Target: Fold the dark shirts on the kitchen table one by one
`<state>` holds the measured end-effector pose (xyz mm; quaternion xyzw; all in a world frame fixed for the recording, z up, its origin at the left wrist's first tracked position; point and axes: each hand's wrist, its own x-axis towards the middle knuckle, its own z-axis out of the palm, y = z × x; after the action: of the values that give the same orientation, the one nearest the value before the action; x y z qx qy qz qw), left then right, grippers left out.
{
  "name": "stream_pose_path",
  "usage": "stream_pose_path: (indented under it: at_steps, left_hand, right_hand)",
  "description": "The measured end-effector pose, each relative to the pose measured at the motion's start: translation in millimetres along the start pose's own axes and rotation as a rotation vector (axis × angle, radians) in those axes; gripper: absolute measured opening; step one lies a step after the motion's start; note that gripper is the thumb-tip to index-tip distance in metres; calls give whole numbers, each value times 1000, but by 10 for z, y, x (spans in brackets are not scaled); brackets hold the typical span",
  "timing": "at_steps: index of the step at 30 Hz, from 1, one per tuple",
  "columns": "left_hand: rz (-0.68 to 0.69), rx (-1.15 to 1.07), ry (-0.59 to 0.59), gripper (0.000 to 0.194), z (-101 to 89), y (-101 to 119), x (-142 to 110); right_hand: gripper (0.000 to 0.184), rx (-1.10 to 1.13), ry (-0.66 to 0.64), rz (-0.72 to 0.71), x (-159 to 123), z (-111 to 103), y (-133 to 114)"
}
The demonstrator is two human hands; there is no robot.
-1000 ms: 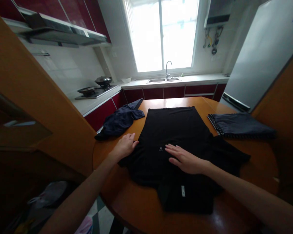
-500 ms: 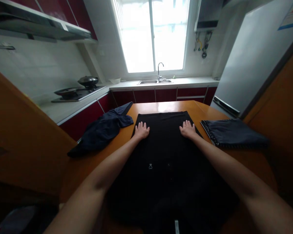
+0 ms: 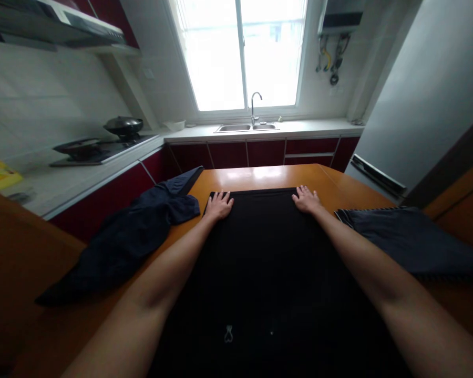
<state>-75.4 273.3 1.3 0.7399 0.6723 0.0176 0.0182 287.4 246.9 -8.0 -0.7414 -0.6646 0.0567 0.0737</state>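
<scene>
A black garment (image 3: 264, 262), probably a shirt, lies spread flat over the wooden table (image 3: 236, 177), with a small light heart-like mark low on its front. Near its far left corner my left hand (image 3: 219, 205) presses on the cloth, fingers spread. My right hand (image 3: 306, 199) rests the same way close to the far right corner. Neither hand grips anything. The garment's near end runs out of the bottom of the view.
A crumpled dark blue garment (image 3: 130, 231) lies along the table's left side. On the right sits a folded dark grey cloth (image 3: 410, 236). Beyond the table are a counter with a sink (image 3: 236, 127), a stove with pans (image 3: 123, 126), and a fridge (image 3: 402, 105).
Both hands have slid forward over the cloth towards the garment's far corners. The camera has leaned forward, so the garment's lower part has dropped out of view.
</scene>
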Motion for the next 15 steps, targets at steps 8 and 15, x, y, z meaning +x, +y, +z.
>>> stream_pose_path:
  at_steps: [8,15]
  left_hand:
    - [423,-59,26,60,217,947,-89]
    - [42,-22,11,66,-10,116,34]
  right_hand:
    - [63,19,12,-322,-69,305,-875]
    - [65,-22,40,-33,42,-71,13]
